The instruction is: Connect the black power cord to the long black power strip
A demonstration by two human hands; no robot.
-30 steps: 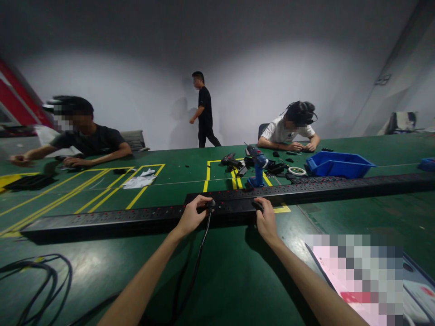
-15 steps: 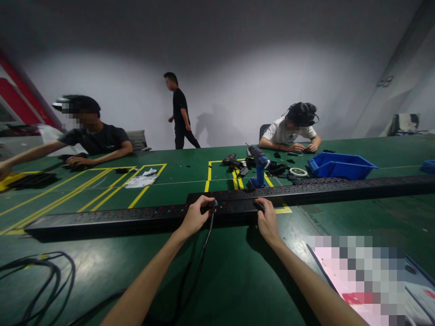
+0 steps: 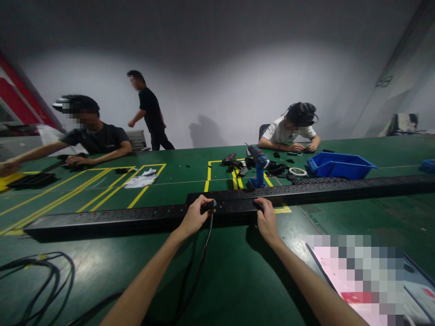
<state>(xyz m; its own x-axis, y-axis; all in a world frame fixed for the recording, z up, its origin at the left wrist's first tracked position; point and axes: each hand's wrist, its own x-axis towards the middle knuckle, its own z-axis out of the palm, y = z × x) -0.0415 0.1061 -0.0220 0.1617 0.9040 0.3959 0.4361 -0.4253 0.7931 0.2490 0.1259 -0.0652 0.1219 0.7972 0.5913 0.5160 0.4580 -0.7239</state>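
At the far left, a loosely coiled black cable (image 3: 56,275) lies on the green bench (image 3: 98,258), near its front. Beyond it, a yellow bin (image 3: 8,181) sits at the edge of view with a black tray (image 3: 34,181) just beside it. A seated co-worker in a dark T-shirt (image 3: 105,138) reaches one arm toward the yellow bin. The near black power strip (image 3: 102,219) runs from here to the middle of the bench, its row of sockets facing up. Behind it lie white crumpled wrappers (image 3: 141,179), and another person in black (image 3: 151,108) is in mid-stride along the wall.

The left hand (image 3: 194,216) has its fingers pinched round a black plug (image 3: 213,205) over the near strip's sockets; whether it is fully seated cannot be told. Its black cord (image 3: 207,240) hangs down toward the front. A dark drill (image 3: 231,159) lies behind, and a blue cordless drill (image 3: 259,167) stands upright. The right hand (image 3: 267,219) is at the near strip's right end, fingers curled; whether they grip it cannot be told.

Farther right are a tape roll (image 3: 297,168), a blue bin (image 3: 340,168) and the far power strip (image 3: 340,188).
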